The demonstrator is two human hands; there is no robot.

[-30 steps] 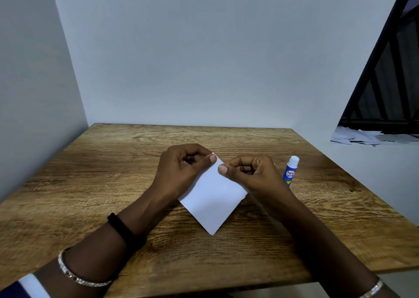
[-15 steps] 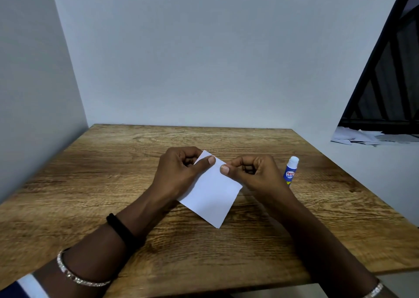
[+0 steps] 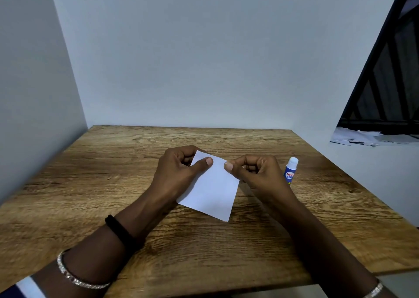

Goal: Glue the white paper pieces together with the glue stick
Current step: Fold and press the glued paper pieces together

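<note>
With the white paper [image 3: 210,191] pinched by the left hand [image 3: 179,170] and the right hand [image 3: 256,173], the upright glue stick [image 3: 290,171] is located just beside the right hand, toward the table's [image 3: 113,184] right edge.

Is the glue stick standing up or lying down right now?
Upright: the glue stick stands on the table, white cap on top, beside the right hand.
</note>
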